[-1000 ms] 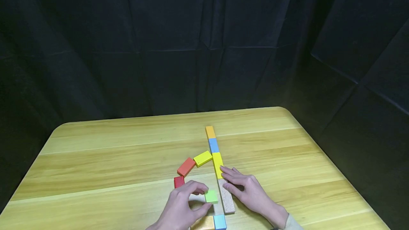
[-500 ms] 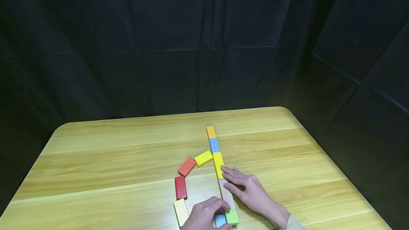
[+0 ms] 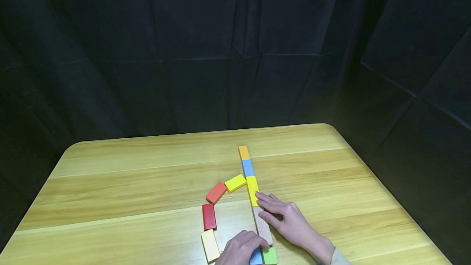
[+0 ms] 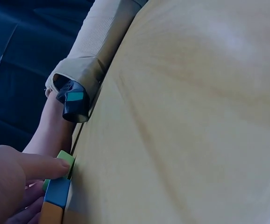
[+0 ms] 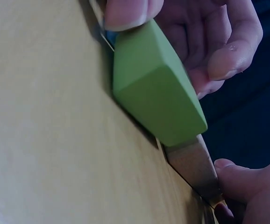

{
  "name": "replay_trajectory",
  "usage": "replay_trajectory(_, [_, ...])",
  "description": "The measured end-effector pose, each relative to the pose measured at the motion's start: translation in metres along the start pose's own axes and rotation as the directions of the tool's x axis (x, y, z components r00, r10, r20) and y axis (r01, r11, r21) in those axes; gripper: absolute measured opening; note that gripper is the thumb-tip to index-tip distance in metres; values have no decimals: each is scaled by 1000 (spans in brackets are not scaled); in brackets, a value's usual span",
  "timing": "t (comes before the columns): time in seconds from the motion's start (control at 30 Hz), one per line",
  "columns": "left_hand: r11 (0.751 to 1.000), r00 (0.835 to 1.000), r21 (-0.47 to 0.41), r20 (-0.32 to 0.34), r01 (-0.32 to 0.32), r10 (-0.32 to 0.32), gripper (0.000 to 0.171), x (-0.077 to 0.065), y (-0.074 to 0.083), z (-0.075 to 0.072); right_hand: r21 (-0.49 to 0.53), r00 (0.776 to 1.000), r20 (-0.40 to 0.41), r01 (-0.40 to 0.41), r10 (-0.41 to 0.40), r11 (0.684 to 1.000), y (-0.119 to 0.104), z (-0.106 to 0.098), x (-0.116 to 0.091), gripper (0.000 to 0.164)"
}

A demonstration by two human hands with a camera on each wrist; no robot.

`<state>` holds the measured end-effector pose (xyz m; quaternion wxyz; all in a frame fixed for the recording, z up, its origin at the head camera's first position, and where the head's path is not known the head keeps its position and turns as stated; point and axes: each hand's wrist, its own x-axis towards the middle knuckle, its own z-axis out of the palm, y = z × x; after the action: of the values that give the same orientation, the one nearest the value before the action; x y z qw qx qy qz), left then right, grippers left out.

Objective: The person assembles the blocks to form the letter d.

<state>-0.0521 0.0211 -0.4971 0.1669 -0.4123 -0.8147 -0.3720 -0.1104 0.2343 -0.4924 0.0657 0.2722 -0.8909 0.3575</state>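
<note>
My left hand (image 3: 241,248) is low in the middle of the head view, with a fingertip at the far edge of a green block (image 3: 270,256). The right wrist view shows that green block (image 5: 146,79) large, a fingertip on its edge. A blue block (image 3: 256,257) lies against its left side, partly under my left hand. Past the green block runs a speckled whitish block (image 3: 262,226), then a long yellow block (image 3: 252,189). My right hand (image 3: 288,220) rests along their right side, its fingers extended onto the yellow block's edge and its thumb touching the whitish one.
The row continues away with a blue block (image 3: 248,168) and an orange block (image 3: 244,152). A curve of yellow (image 3: 235,183), orange-red (image 3: 216,192), red (image 3: 209,216) and cream (image 3: 210,245) blocks bends left. Dark curtains (image 3: 184,52) surround the wooden table (image 3: 110,187).
My left hand has carried the green block right and towards the front, to the near end of the whitish block, uncovering the red and cream blocks. My right hand stays in place.
</note>
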Motion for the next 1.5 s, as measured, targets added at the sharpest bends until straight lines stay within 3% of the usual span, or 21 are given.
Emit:
replay_trajectory(0.37, [1000,999,20,-31,-17,18,36,-5,-2,4,1,1000,-4,5,-5,1000,0,2,-1,36])
replay_trajectory(0.67, [999,997,-7,53,54,-53,34,0,2,-1,1,1000,-11,19,-19,1000,1,0,1,35])
replay_trajectory(0.9, [998,994,-9,91,65,-64,36,-1,3,-2,8,1000,-11,14,-14,1000,3,2,-1,35])
replay_trajectory(1.5, [995,1000,102,12,-21,20,30,-3,4,4,-11,998,-6,68,-68,998,8,1,-4,31])
